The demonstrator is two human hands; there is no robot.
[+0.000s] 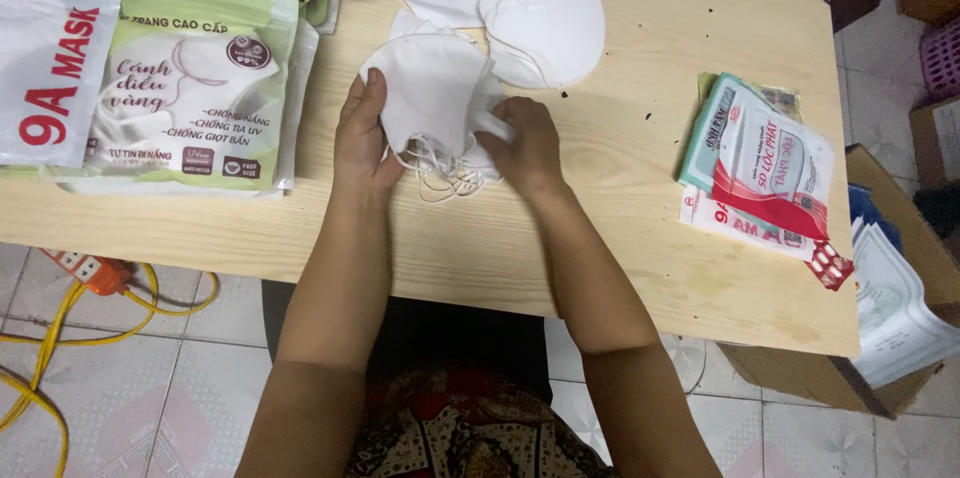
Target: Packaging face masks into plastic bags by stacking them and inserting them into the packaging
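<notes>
Masks (pixel 432 98), white and folded flat in a small stack, sit between your two hands on the pale wooden table (pixel 600 228), their ear loops (pixel 440 173) trailing loose toward you below your fingertips. Your left hand (pixel 362 138) lies along the stack's left edge, thumb closed over the top layer and fingers hidden beneath, so how tightly they curl cannot be told. Your right hand (pixel 525 143) pinches the stack's lower right corner, fingers drawn nearly shut on the fabric. To square the stack well, you would likely do best to keep both thumbs flat on the top mask, line up the curved edges before pressing, and gather the tangled loops together under your palms so none stray outside the fold.

Just beyond your fingertips lies a loose heap of more white masks (pixel 535 13), overlapping one another and touching the far edge of the ones you hold. Well off from your left fingers, green and white printed pouches (pixel 195 88) are piled at the table's edge. Apart from your right fingers, a few red, white and green packets (pixel 765 163) lie fanned on the bare wood. Beneath the table, to the left of your forearm, a yellow cable (pixel 60 338) and an orange power strip (pixel 85 270) rest on the tiled floor (pixel 150 398).
</notes>
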